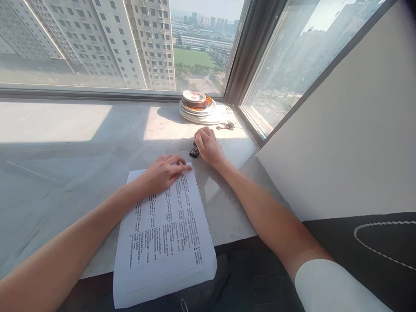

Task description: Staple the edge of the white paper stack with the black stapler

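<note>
A stack of printed paper sheets lies on the grey stone windowsill, its near end hanging over the sill's front edge. My left hand rests flat on the top end of the sheets, fingers stretched out and pressing them down. Just beyond the paper, my right hand is curled over a small black object, which looks like a stapler or clip; most of it is hidden under the fingers.
A stack of patterned plates stands at the back of the sill in the window corner. A bunch of keys lies just right of it. A white wall panel bounds the right side. Dark fabric lies below the sill.
</note>
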### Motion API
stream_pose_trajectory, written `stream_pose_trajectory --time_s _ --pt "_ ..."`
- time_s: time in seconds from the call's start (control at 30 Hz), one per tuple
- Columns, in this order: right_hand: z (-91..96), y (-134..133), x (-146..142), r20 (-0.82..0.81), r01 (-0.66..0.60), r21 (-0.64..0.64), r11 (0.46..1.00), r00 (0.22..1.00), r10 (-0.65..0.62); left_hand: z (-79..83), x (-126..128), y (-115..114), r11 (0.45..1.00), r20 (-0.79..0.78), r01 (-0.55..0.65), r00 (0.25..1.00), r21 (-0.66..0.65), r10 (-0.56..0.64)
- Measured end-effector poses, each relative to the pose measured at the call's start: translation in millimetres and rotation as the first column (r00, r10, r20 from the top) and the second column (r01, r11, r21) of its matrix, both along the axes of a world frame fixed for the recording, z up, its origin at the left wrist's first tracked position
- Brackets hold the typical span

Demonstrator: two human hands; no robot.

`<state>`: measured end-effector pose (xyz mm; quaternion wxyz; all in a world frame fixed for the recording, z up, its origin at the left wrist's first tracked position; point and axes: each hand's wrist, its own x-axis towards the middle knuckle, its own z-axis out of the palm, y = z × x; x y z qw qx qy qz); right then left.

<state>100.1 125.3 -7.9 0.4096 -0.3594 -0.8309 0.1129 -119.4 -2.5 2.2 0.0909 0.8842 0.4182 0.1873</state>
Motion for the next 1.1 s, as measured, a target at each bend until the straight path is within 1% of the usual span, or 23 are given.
stream_pose_trajectory --time_s 0.1,0.2,0.33,0.6,0.83,1.1 --pt "0.8 -0.6 -0.1 0.001 -0.008 0.001 1.000 1.000 0.008 0.8 -0.3 0.3 1.000 0.004 -0.003 1.000 -0.015 0.003" --pt "1.0 -1.1 -0.3 -0.012 -0.002 -0.010 1.000 1.000 0.002 2.1 -0.7 0.3 1.000 -0.024 -0.001 1.000 -0.028 0.000" --pt "0.3 -1.4 -0.4 -0.012 0.018 -0.023 1.000 1.000 -0.018 2.4 -1.0 0.4 1.000 -0.038 0.006 0.999 -0.016 -0.007" --pt "1.4 -2.9 0.6 0.001 0.029 -0.018 0.999 1.000 -0.029 -1.8 -0.9 1.9 0.999 -0.001 -0.037 0.999 -0.033 0.037" --pt "4.8 -6.0 1.0 -0.053 0.064 -0.031 0.997 0.996 -0.066 1.0 -2.1 1.7 0.999 -0.008 0.032 0.999 -0.033 -0.032" --pt "4.2 -5.6 0.9 -0.033 0.072 -0.039 0.997 0.997 -0.073 -1.4 -3.5 3.2 0.999 0.020 0.034 0.999 -0.031 -0.034"
